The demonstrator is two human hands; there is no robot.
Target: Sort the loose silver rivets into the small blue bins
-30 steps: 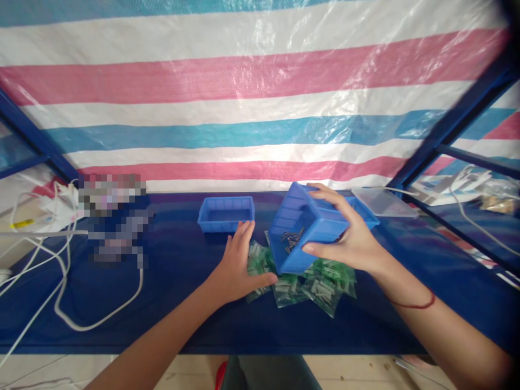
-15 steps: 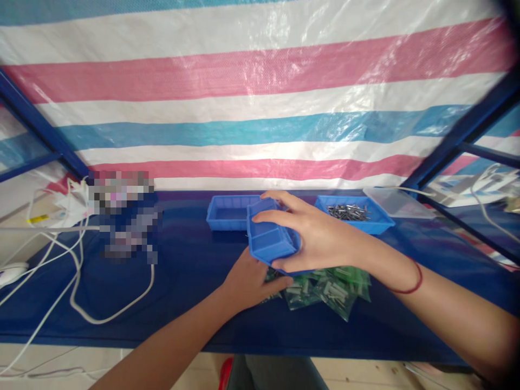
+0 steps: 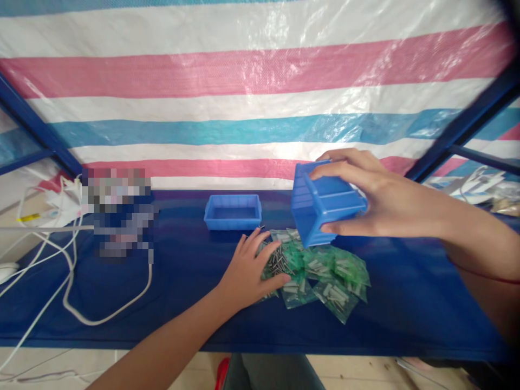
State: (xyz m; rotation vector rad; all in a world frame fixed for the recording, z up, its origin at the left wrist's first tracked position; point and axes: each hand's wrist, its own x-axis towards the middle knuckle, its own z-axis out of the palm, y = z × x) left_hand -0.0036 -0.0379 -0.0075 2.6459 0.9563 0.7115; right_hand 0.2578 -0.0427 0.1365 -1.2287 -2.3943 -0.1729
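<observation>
My right hand (image 3: 377,197) grips a small blue plastic bin (image 3: 323,208), lifted above the table and tipped on its side with the mouth facing left and down. A little heap of small metal pins (image 3: 279,262) lies on a pile of green plastic bags (image 3: 329,276) below it. My left hand (image 3: 247,271) rests flat on the left edge of that pile, fingers spread, beside the pins. A second blue bin (image 3: 232,212) stands upright on the blue table cover (image 3: 182,281), just behind my left hand.
A striped pink, white and blue tarp (image 3: 244,97) hangs behind the table. White cables (image 3: 73,292) loop over the left part of the table near a blurred-out object (image 3: 119,211). Blue frame bars (image 3: 459,135) stand at the right, with cables and clutter beyond.
My right hand swept the blue bin left over the bags, then lifted it up and right, tipped over. The pins that were in it now lie on the bags. My left hand stayed put.
</observation>
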